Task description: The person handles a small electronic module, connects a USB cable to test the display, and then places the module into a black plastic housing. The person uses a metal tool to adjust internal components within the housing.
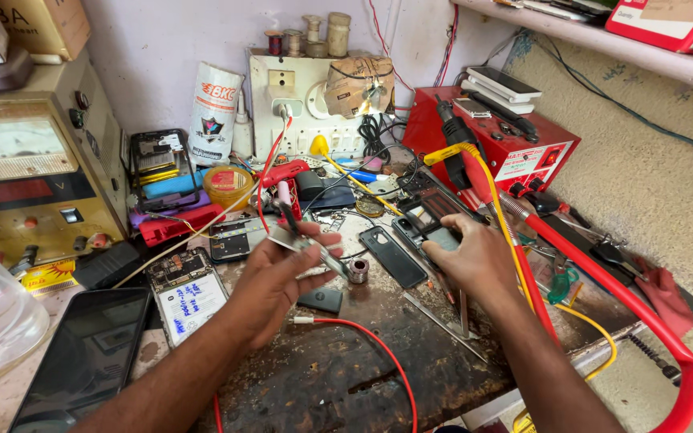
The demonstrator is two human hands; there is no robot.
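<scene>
My left hand (278, 281) is palm up over the dark, worn workbench (338, 377) and holds a small metal phone part (314, 248) between thumb and fingers. My right hand (475, 261) rests palm down further right, fingers on a dark phone frame (435, 224). A black phone back cover (393, 256) lies between the hands. A small solder spool (358, 269) sits just beyond the left fingertips. A red wire (378, 353) curves across the bench below the left hand.
An opened phone with exposed board (186, 293) and a black-screen phone (86, 357) lie left. A beige power supply with meter (34, 168) stands far left. A red rework station (495, 136), thick red hose (619, 297), socket board (302, 104) and cluttered tools fill the back.
</scene>
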